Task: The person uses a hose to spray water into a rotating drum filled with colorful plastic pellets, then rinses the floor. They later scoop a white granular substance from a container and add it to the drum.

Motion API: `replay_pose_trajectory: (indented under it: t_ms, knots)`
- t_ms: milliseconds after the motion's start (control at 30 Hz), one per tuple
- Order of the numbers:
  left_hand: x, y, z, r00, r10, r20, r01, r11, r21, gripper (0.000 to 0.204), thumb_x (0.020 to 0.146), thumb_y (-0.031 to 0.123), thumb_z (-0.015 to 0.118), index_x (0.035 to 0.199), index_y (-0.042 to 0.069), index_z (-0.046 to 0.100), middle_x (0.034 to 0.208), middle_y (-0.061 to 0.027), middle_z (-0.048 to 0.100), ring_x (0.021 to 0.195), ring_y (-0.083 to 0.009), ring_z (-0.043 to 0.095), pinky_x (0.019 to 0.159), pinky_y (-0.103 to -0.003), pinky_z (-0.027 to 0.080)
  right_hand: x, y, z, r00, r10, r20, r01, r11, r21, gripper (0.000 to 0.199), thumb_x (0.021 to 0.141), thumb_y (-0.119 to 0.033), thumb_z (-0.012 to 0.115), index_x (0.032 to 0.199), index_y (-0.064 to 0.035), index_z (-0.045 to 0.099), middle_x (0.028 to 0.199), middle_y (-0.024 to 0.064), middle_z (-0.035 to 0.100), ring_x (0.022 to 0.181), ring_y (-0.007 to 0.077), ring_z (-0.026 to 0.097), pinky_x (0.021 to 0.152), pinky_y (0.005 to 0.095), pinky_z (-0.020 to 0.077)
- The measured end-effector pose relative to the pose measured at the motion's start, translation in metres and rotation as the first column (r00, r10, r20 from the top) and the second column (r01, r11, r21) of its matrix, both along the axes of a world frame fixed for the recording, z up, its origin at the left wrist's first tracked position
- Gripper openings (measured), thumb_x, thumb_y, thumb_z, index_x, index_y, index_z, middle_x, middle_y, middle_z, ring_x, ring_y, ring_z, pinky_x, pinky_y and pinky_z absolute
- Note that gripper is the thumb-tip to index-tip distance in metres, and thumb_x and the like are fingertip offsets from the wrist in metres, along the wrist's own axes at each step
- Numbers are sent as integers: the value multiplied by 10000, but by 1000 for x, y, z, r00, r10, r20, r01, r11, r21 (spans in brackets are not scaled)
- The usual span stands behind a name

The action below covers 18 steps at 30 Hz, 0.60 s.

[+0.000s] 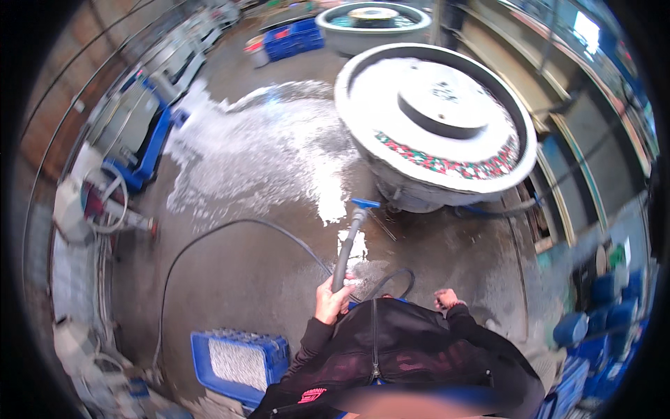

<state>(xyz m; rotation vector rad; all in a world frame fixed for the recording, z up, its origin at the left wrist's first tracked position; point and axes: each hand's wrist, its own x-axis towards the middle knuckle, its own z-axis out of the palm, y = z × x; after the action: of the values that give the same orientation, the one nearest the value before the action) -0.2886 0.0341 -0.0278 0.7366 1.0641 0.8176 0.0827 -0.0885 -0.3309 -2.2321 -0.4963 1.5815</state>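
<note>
Gripping a grey hose (344, 260) near its lower end, the left hand (331, 299) aimed its blue nozzle (364, 204) at the wet concrete floor (265, 265), just beside a large round vibrating tub (436, 119). The right hand (445, 300) hung clenched and empty. A blue crate (241, 359) sat nearby.

Person wears a black jacket (391, 349), long-sleeved, with a slightly glossy fabric that creases at the elbows. Dark centre zip (375, 342) runs straight down the front, with a small pull tab at its lower end. Sleeves end in snug cuffs at the wrists. Small pink printed marking (312, 396) sits on the left side, low on the jacket. Both hands, left (329, 302) and right (447, 300), are bare, with no gloves.
</note>
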Motion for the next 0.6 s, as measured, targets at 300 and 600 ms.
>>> replay_pose_trajectory:
  t_ms: [300,600]
  knots:
    - [15,5,-1,999,-35,14,36,999,-21,211,785,-22,567,986,25,523,465,33,379,333,-50,297,346,-225,254,-5,-29,-2,992,-128,-21,127,990,-54,325,789,-60,436,1042,-104,636,668,52,624,451,126,545,391,282,430]
    - [20,8,-5,1000,-25,10,26,998,-52,169,805,0,564,961,32,507,451,31,371,322,-52,295,336,-239,325,-2,-67,-12,983,-183,-10,180,974,-139,341,789,-59,420,1047,-118,635,666,39,624,456,128,553,393,280,436]
